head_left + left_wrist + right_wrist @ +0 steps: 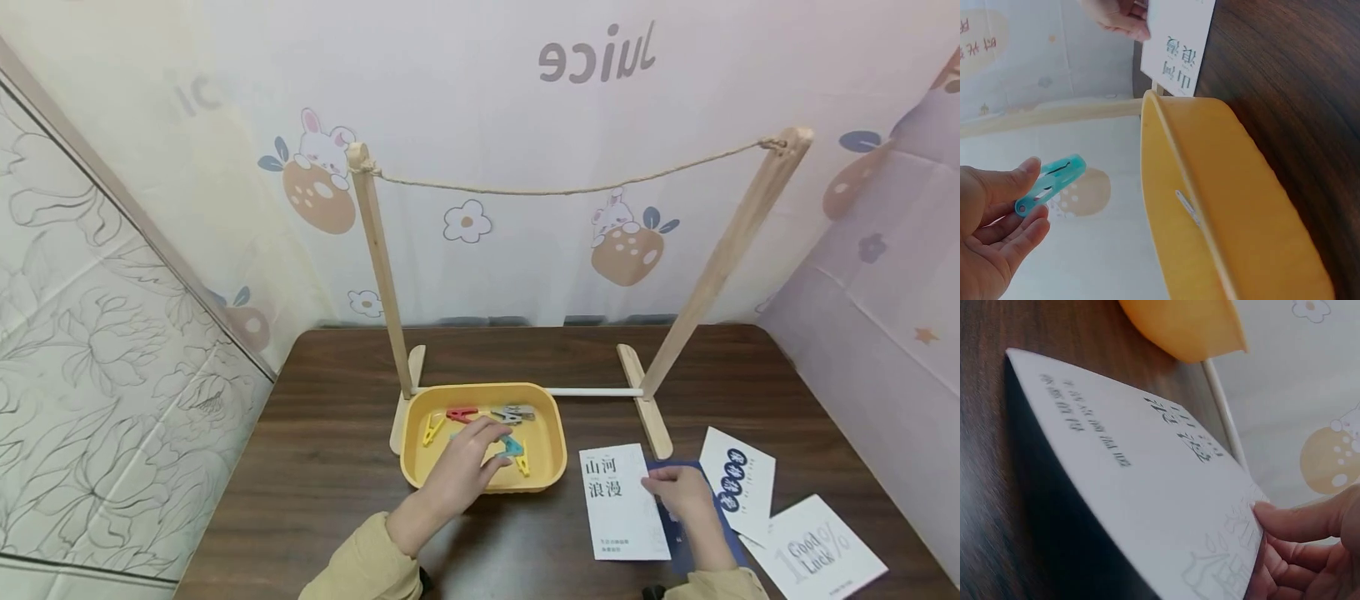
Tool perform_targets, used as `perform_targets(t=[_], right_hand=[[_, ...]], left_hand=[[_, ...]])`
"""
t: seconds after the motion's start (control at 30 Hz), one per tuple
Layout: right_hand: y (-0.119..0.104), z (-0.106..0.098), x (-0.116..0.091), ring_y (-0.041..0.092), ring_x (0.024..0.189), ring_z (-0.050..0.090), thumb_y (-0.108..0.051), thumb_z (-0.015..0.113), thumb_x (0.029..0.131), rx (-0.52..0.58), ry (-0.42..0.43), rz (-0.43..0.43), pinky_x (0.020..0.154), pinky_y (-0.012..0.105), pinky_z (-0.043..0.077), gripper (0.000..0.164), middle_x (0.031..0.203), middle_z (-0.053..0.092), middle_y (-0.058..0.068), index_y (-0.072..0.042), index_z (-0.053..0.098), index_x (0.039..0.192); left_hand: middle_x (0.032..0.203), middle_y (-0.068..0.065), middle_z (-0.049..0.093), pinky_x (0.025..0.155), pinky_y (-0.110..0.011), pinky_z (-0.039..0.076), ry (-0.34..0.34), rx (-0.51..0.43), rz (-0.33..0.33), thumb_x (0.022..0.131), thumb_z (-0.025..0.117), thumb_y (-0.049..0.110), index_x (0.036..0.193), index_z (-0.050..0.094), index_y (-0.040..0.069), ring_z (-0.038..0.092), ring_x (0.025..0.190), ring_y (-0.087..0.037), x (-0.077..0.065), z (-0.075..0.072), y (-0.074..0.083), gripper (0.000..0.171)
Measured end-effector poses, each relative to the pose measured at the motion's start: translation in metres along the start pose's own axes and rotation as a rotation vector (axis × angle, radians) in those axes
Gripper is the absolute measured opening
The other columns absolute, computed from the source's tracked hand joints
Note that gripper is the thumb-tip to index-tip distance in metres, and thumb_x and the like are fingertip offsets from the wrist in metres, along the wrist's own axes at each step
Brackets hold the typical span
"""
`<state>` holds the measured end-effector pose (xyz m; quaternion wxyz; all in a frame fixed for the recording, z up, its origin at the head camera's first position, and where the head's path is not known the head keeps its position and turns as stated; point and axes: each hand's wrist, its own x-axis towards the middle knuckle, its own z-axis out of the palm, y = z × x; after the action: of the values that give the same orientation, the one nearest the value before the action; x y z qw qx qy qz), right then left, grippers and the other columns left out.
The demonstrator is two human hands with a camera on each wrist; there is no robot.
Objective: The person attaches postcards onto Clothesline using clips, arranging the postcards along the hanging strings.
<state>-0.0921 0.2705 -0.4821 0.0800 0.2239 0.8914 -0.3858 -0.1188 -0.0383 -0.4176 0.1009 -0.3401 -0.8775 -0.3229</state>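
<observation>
Between its thumb and fingers my left hand [461, 463] pinches a teal clothespin [1054, 181], just above the yellow basin [557, 454]. Inside the basin lie a red clothespin [461, 414], a grey one [517, 413] and yellow ones, such as the clothespin [430, 432] on its left side. My right hand [682, 493] grips the right edge of a white card [622, 517] printed with dark characters. In the right wrist view this card slants above the table, with a dark shadow beneath its near edge.
Behind the basin stands a wooden frame with a left post [381, 275], a right post [720, 267] and a sagging rope [517, 192] between their tops. To the right on the brown table [300, 492] lie a dark blue card [678, 546], a white card [753, 475] and a "Good Luck" card [840, 562].
</observation>
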Motion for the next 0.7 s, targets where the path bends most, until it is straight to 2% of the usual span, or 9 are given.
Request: perform_targets(t=[0.2,0.47,0.7], right_hand=[[-0.004,-0.01,-0.003,0.019,0.06,0.057,-0.009,0.062,0.077,0.047,-0.022,-0.086,0.052,0.03,0.046,0.025,0.068,0.061,0.009,0.013,0.058,0.089],[-0.004,-0.027,-0.009,0.016,0.058,0.055,-0.005,0.06,0.079,0.03,-0.007,-0.203,0.05,0.025,0.045,0.019,0.068,0.061,0.007,0.012,0.058,0.087],[-0.013,-0.042,-0.015,0.018,0.06,0.059,-0.002,0.059,0.081,0.04,0.013,-0.297,0.052,0.025,0.049,0.016,0.071,0.061,0.011,0.013,0.056,0.087]], left_hand=[[0.103,-0.004,0.055,0.08,-0.024,0.045,-0.068,0.037,0.041,0.079,0.066,0.016,0.107,0.058,0.002,0.054,0.093,-0.014,0.008,-0.01,0.007,0.032],[0.105,-0.006,0.055,0.083,-0.024,0.044,-0.114,0.08,0.165,0.078,0.067,0.016,0.109,0.057,0.002,0.053,0.097,-0.016,0.023,-0.025,0.019,0.036],[0.103,-0.006,0.055,0.082,-0.021,0.043,-0.153,0.077,0.218,0.08,0.065,0.017,0.108,0.057,0.001,0.052,0.094,-0.015,0.039,-0.041,0.033,0.033]])
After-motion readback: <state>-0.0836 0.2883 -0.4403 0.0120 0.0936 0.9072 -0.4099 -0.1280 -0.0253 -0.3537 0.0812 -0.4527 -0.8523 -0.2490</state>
